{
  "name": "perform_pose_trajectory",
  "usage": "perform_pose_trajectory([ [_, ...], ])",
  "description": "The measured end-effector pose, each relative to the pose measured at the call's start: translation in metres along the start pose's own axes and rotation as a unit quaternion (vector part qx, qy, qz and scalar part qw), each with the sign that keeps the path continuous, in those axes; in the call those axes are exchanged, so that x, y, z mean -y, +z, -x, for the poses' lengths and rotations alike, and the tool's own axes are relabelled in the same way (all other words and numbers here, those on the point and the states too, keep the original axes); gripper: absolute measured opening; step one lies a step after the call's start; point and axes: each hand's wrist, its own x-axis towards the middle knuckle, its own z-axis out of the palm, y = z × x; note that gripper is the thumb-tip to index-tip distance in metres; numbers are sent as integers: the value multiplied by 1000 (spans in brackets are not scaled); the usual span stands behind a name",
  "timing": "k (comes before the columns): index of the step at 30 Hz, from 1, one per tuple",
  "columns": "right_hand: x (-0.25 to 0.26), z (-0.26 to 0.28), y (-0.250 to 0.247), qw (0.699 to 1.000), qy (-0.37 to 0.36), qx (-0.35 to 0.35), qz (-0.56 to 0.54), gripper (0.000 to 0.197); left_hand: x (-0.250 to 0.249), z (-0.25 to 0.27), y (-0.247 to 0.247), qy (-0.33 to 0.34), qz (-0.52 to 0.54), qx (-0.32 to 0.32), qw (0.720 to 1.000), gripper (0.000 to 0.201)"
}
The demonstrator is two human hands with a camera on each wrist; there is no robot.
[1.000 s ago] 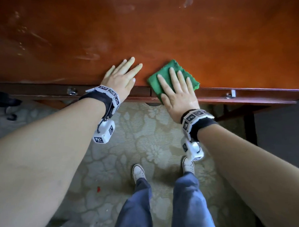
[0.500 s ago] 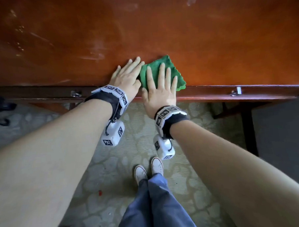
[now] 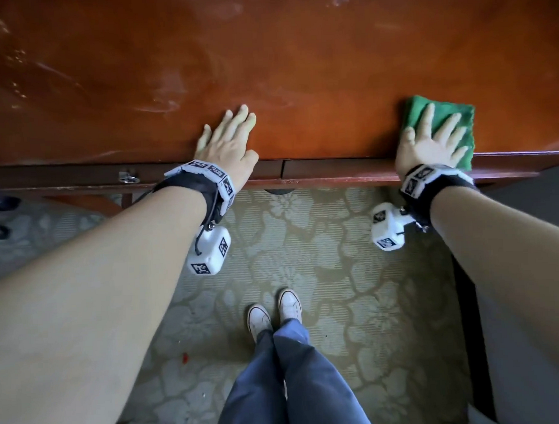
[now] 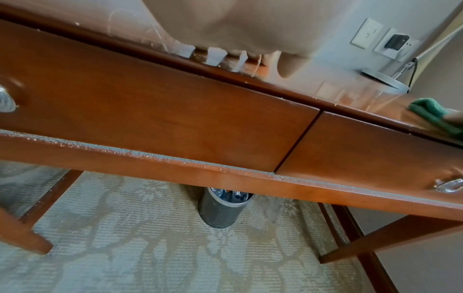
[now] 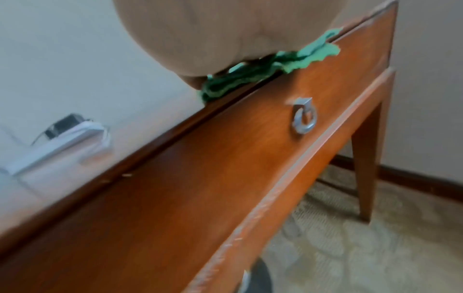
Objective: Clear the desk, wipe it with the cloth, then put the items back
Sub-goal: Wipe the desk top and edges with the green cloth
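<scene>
Right hand (image 3: 429, 147), fingers spread flat, presses green cloth (image 3: 440, 115) on worktop (image 3: 297, 66) edge at 3 o'clock. Left hand (image 3: 228, 143) flat, holding nothing, well apart.

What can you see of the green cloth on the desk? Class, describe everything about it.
The green cloth looks like soft, fuzzy fabric, folded into a rough square of several layers with wavy edges. It lies flat on the glossy red-brown wooden desk, at the near edge toward the right end, one corner hanging slightly over the drawer front. The right hand presses on it with straight, spread fingers, covering its near part. The left hand rests apart from it.
</scene>
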Motion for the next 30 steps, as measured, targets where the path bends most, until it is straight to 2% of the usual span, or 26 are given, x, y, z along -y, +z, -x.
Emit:
perform_pose_trajectory([
  [2,32,6,6,999,33,-5,-14,58,4,0,-2,8,0,3,1000,66],
  [3,51,12,10,1000,16,0,-13,58,6,0,-3,14,-2,4,1000,66],
  [5,92,34,21,996,-85,23,8,60,12,3,-3,23,-10,2,1000,65],
  [8,151,80,41,955,-287,65,34,62,20,9,0,24,-23,-11,999,66],
  [11,160,91,46,918,-379,100,58,61,22,11,1,19,-24,-14,999,66],
  [13,137,66,37,916,-382,97,70,60,22,11,-3,22,-24,-3,999,66],
  [14,122,49,31,927,-357,91,67,60,22,12,-4,24,-26,2,999,66],
  [17,69,-3,6,971,-224,64,50,60,22,13,-6,22,-32,10,999,64],
  [19,50,-25,-9,989,-130,57,39,59,26,15,-7,20,-37,10,999,62],
  [21,53,-30,-15,996,-54,58,33,58,32,16,-12,16,-44,9,999,60],
  [23,76,-21,-14,998,-7,66,20,58,42,17,-19,-1,-54,1,999,59],
  [24,93,-14,-9,998,-4,69,13,59,50,17,-23,-12,-62,-4,998,59],
  [26,132,8,6,996,-55,71,17,60,68,13,-32,-36,-82,-10,996,58],
  [28,172,45,26,981,-166,88,43,63,89,12,-38,-68,-94,-12,993,58],
  [30,204,93,47,946,-301,99,67,64,110,13,-43,-95,-99,-16,990,59],
])
